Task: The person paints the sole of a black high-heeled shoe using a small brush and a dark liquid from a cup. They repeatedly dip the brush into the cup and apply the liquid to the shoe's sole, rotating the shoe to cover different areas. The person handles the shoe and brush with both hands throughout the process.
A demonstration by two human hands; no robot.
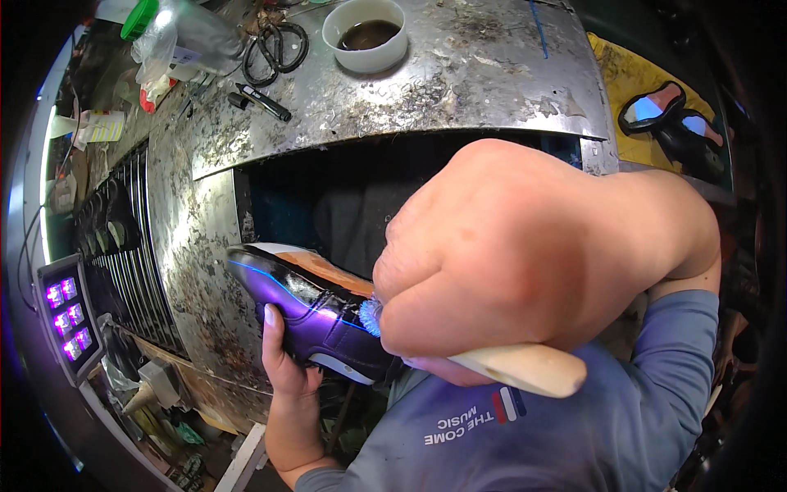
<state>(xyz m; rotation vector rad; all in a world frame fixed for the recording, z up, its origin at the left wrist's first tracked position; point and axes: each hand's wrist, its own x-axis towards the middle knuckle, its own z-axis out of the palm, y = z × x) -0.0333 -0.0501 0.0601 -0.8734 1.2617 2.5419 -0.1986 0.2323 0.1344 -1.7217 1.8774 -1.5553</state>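
A black shoe (328,307) lies tilted in front of me, its toe to the left and its tan and white underside partly turned up. Blue glowing lines run along its edge, and its upper shines purple. My left hand (287,353) is closed on the shoe from the near side, with the thumb against the upper; its other fingers are hidden. Large in the middle, my right hand (484,254) is wrapped round a brush with a pale wooden handle (533,367). The brush's bluish bristles (370,316) touch the shoe, and my fist hides the rest of it.
On the worn metal bench (459,102) stand a white bowl of dark liquid (369,37), black-handled scissors (275,53) and a black marker (264,102). A purple-lit lamp (70,316) is at left. Shoe soles (652,107) lie on a yellow surface at right.
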